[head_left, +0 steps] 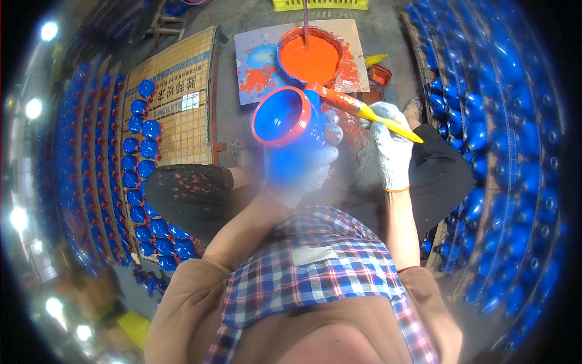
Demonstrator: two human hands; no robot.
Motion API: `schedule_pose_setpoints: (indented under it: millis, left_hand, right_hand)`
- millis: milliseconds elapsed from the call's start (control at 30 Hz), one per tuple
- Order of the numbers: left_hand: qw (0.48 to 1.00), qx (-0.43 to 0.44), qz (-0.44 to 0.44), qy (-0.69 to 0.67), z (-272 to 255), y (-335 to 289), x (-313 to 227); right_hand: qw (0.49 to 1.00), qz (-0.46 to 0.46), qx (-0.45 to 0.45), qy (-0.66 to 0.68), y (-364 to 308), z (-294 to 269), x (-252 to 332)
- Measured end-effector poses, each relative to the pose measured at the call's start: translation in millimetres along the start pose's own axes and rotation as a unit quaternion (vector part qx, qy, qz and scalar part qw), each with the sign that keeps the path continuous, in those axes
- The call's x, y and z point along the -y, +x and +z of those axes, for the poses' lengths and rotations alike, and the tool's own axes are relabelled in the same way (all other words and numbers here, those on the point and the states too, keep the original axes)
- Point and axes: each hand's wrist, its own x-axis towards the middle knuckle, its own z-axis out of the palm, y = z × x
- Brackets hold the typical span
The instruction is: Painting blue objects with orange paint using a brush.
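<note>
My gloved left hand (318,161) is closed round a glossy blue hollow part (276,115), raised over my lap. Its wide round mouth is tilted up and has a red-orange rim. A blurred haze covers the part's lower side and some of my fingers. In my gloved right hand (391,151) is a paintbrush (397,126) with a yellow handle and a paint-coated red-orange head. The brush tip meets a small blue neck on the part's upper right, or lies just over it. Beyond both hands is a round bowl (280,60) of orange paint (315,64), a stick (306,18) standing in it.
The bowl rests on a paint-splashed board (260,36). A small red-stained container (380,76) stands to its right. On the left, blue parts (148,148) line a mesh-covered board (176,73); many more blue parts (515,151) fill the right. A yellow crate (320,5) is at the far edge.
</note>
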Motion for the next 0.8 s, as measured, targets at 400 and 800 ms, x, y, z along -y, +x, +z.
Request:
schedule_pose_setpoints:
  millis: [400,800]
  left_hand:
    - [0.821,0.125,0.263,0.491,2,-6,-74]
    - [0.752,0.064,0.308,0.580,-9,-5,-69]
  right_hand:
    - [0.993,0.004,-0.104,-0.060,-8,-13,54]
    - [0.982,0.008,-0.152,-0.110,-6,3,90]
